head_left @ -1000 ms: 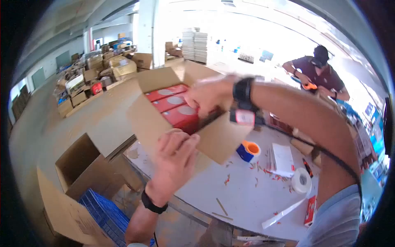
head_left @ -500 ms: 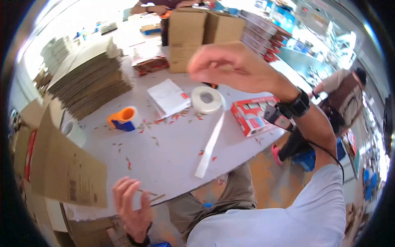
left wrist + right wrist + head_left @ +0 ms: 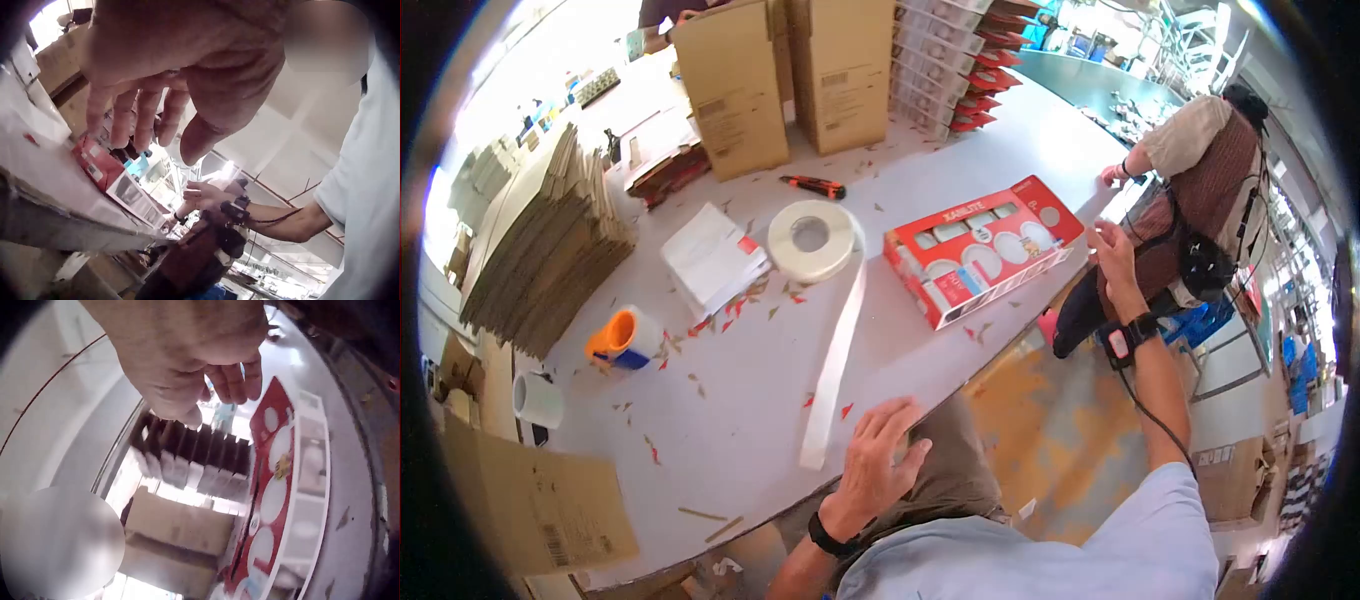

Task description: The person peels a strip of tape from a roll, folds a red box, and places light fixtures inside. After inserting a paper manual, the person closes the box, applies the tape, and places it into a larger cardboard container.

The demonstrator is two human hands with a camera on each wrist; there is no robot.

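Red box (image 3: pixel 985 248) had white circles, my left hand (image 3: pixel 875 468) and right hand (image 3: pixel 1116 262) loose, empty near it, tape roll (image 3: pixel 790 262) only showed in head view

- Left of the left hand (image 3: pixel 877 465), the print on the brown carton (image 3: pixel 550 510) is too small to read.
- Beyond it, the head view's top edge cuts off the tall cartons (image 3: pixel 735 100) and the person behind them (image 3: pixel 665 12).
- Below the right hand (image 3: pixel 187 356), the red box (image 3: pixel 272 500) is cut off in the right wrist view.
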